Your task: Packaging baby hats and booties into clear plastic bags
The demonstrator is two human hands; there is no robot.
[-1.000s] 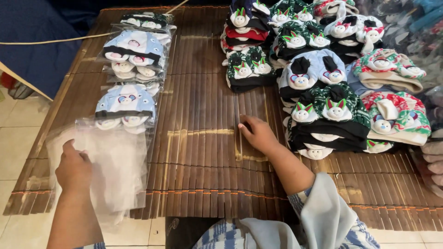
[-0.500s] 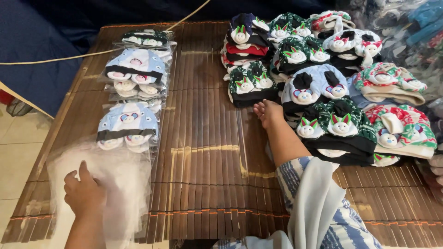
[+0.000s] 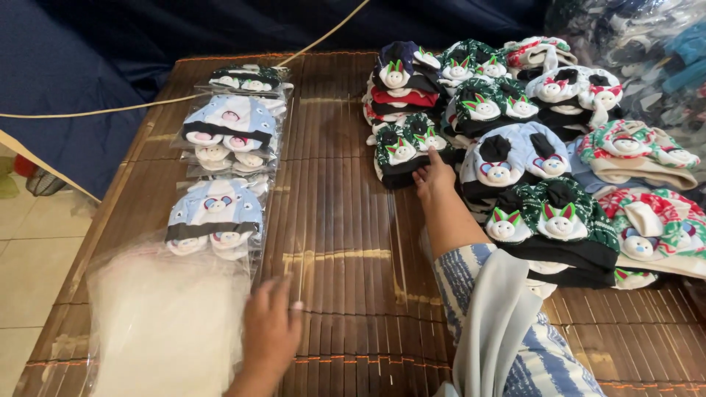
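Note:
My right hand point(image 3: 434, 178) reaches across the bamboo mat point(image 3: 338, 220) and its fingers rest on the black brim of a green knitted cap with white animal faces point(image 3: 403, 147), the top of a small stack. My left hand point(image 3: 271, 332) lies flat near the front edge of the mat, fingers apart, at the right edge of a pile of empty clear plastic bags point(image 3: 165, 323). It holds nothing. My blue-and-white patterned sleeve point(image 3: 507, 331) with a grey cloth over it fills the lower right.
Several stacks of knitted caps point(image 3: 551, 213) in green, black, light blue, red and cream cover the right side. Bagged light blue caps point(image 3: 217, 217) and further bagged ones point(image 3: 232, 125) lie in a row on the left. A cord point(image 3: 110, 112) crosses the dark blue cloth behind.
My right hand has moved from the middle of the mat up to the green cap stack. My left hand has slid right, off the plastic bags to their edge.

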